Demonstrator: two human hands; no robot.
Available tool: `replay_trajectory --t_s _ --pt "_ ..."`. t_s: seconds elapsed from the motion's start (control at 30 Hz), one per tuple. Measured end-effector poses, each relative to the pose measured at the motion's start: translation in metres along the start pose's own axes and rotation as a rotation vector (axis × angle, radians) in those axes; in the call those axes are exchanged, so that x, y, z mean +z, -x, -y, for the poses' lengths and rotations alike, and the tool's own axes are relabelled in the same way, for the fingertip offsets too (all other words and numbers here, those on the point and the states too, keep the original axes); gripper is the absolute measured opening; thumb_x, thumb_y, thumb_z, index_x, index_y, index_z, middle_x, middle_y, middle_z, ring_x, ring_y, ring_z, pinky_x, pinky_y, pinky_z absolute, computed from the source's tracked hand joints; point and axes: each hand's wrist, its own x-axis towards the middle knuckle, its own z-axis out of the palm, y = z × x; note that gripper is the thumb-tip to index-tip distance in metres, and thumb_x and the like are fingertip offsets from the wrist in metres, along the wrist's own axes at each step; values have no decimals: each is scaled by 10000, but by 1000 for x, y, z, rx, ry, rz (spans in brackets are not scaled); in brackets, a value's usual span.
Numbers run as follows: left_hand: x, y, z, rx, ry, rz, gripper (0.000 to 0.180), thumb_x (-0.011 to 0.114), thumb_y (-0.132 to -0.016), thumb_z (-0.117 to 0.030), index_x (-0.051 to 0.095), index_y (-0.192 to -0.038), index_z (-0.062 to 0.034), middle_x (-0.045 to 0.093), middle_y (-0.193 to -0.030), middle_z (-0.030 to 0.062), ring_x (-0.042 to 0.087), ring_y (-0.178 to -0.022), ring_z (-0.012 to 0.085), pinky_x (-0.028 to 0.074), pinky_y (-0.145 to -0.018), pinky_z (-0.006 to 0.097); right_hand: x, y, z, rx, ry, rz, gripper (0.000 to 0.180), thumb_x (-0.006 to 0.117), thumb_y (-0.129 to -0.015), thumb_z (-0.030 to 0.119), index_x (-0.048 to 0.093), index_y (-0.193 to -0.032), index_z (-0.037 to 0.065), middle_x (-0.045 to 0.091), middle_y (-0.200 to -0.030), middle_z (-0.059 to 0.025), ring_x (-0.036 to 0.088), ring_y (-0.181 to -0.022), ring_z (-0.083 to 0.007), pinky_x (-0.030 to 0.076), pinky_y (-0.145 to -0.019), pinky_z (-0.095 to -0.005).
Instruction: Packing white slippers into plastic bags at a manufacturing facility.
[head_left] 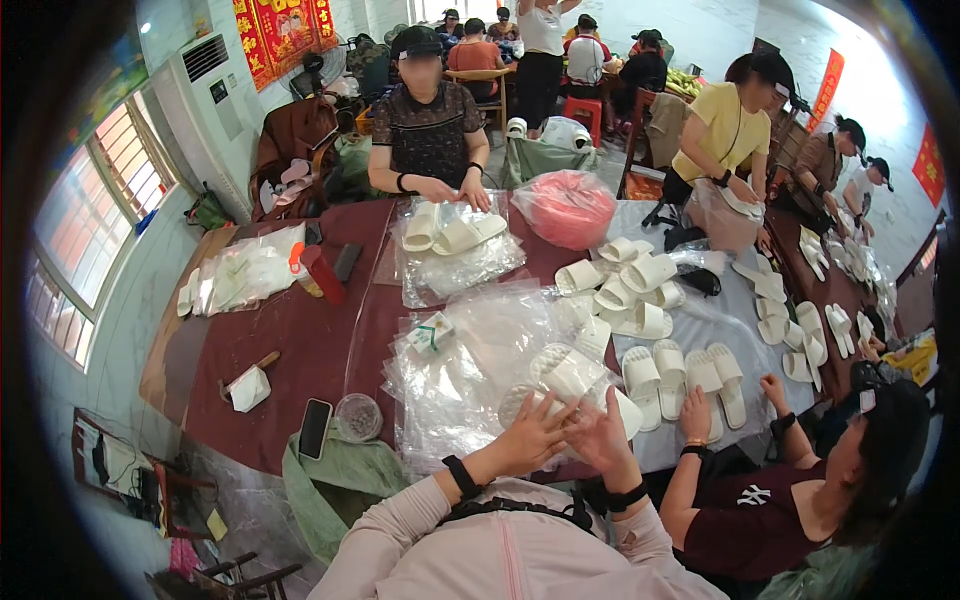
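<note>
The bags [470,370] lay in a loose, glossy pile on the counter [290,380]. At the pile's near right corner were the slippers [565,372], pale, broad-strapped and partly covered by the hands; whether film wrapped them could not be told. The left hand [530,437] and the right hand [602,440] were close together over that corner, fingers spread wide, neither visibly closed on anything; whether they touched the slippers could not be judged.

The slippers looked light and moulded, probably soft enough to flex and hard to damage; the strap or the sole's side edges seemed the surest hold. The bags seemed thin, slippery and apt to cling to one another, so a fingertip pinch at one loose edge would probably have suited them best.

A packet [430,334] sat on top of the bags. The tub [359,417] and phone [315,430] lay left of the pile's near end.
</note>
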Motion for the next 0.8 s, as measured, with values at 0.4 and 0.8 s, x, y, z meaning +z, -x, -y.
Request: replay_trajectory --t_s 0.4,0.8 --pt "-33 -5 -17 215 369 14 463 217 -956 -335 246 -1378 -148 184 -1444 68 65 -1344 295 -37 -1064 451 24 2 1 -48 72 -81 861 193 -809 704 213 -1350 34 357 -1307 -157 356 -1208 -293 292 -1004 -389" --pt "-106 19 12 -359 1297 -646 619 232 -923 -485 214 -1360 -46 371 -1327 171 379 -1219 265 239 -1032 394 75 4 26 -379 850 549 711 607 -803 344 282 -1332 -2 428 -1275 -132 397 -1178 -219 281 -998 -368"
